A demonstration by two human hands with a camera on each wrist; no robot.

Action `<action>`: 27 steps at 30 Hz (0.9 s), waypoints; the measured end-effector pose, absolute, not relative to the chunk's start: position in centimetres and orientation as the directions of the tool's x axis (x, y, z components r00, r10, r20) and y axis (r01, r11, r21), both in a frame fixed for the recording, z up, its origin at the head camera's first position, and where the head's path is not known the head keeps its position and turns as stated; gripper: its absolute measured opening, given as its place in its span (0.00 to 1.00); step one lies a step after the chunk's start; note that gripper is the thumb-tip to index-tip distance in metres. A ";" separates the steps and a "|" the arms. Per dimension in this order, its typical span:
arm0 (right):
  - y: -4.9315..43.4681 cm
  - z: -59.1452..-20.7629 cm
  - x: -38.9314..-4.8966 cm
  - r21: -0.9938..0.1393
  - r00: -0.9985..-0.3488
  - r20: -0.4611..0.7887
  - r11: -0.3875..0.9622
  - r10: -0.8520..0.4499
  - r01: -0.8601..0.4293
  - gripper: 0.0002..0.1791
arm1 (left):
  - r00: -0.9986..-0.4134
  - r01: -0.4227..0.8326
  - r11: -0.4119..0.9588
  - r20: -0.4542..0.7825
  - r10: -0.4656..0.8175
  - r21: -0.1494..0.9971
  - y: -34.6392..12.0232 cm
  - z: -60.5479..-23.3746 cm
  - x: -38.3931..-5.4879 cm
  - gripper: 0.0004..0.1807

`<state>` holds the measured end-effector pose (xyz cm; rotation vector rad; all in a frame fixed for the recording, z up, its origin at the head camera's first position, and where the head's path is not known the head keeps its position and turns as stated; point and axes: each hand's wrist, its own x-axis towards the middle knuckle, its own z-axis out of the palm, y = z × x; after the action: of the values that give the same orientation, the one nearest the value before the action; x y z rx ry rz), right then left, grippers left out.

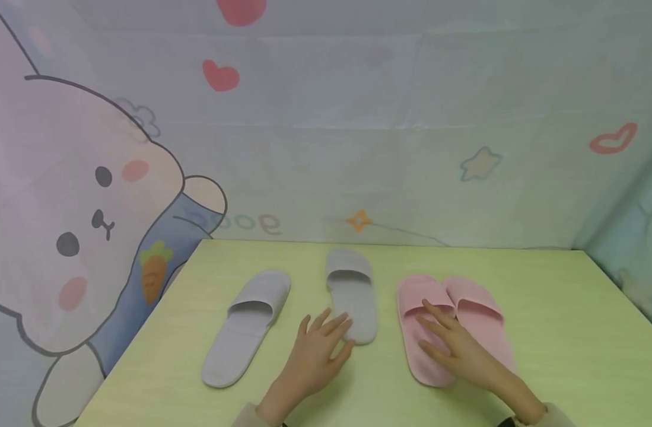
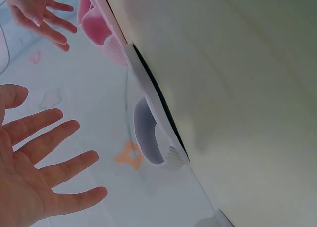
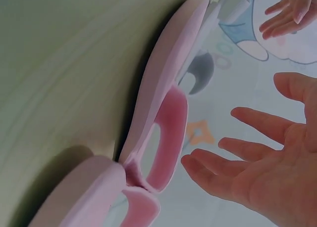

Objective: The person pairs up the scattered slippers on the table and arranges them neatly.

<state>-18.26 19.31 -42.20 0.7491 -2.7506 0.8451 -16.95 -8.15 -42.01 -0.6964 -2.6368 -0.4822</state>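
Note:
Two pink slippers lie side by side on the table, the left one [image 1: 424, 290] and the right one [image 1: 477, 302] touching along their uppers. My right hand [image 1: 459, 350] hovers over this pair with fingers spread, holding nothing; the right wrist view shows its palm above the pink uppers [image 3: 171, 138]. A grey slipper [image 1: 360, 302] lies at the middle, toe pointing away. Near its heel hovers my left hand [image 1: 317, 356], fingers spread and nothing in them. Another grey slipper [image 1: 248, 326] lies slanted farther left. In the left wrist view a grey upper [image 2: 147, 133] stands beyond the fingers.
All the slippers lie on a yellow-green table [image 1: 560, 308]. A hanging cloth [image 1: 326, 160] with a printed rabbit, hearts and stars rises behind its back edge. More printed cloth [image 1: 646, 255] hangs along the right.

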 end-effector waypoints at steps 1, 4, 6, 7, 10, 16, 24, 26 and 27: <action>19.2 -42.2 -18.2 -0.471 -0.850 0.311 0.709 -0.424 -0.526 0.25 | -0.807 0.525 0.820 0.438 0.395 0.227 -8.3 -42.1 -16.9 0.19; 18.9 -42.4 -18.3 -0.443 -0.819 0.350 0.690 -0.455 -0.573 0.24 | -0.804 0.526 0.819 0.449 0.391 0.229 -8.5 -42.2 -16.8 0.19; 18.6 -42.6 -18.3 -0.434 -0.802 0.369 0.676 -0.470 -0.596 0.23 | -0.804 0.526 0.819 0.448 0.391 0.229 -8.7 -42.1 -16.8 0.19; 18.5 -42.6 -18.3 -0.435 -0.797 0.374 0.668 -0.475 -0.603 0.23 | -0.804 0.525 0.820 0.448 0.390 0.228 -8.8 -42.1 -16.7 0.19; 18.2 -42.6 -18.4 -0.432 -0.785 0.387 0.657 -0.484 -0.618 0.23 | -0.806 0.519 0.824 0.451 0.383 0.227 -9.0 -41.9 -16.6 0.18; 17.8 -42.2 -18.2 -0.414 -0.764 0.408 0.645 -0.499 -0.642 0.21 | -0.806 0.512 0.829 0.458 0.374 0.224 -9.5 -41.6 -16.4 0.18; 17.4 -42.2 -18.4 -0.346 -0.730 0.431 0.651 -0.530 -0.676 0.23 | -0.795 0.509 0.837 0.481 0.368 0.201 -10.1 -41.7 -16.2 0.17; 17.3 -42.2 -18.5 -0.349 -0.732 0.426 0.650 -0.532 -0.675 0.23 | -0.794 0.507 0.839 0.486 0.366 0.196 -10.2 -41.6 -16.1 0.16; 17.2 -42.1 -18.4 -0.357 -0.735 0.420 0.647 -0.532 -0.673 0.23 | -0.792 0.506 0.841 0.488 0.365 0.193 -10.3 -41.6 -16.1 0.16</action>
<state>-18.45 17.22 -42.12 0.9709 -2.5905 0.7269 -16.12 -10.28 -41.56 -0.6452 -2.5785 -0.4384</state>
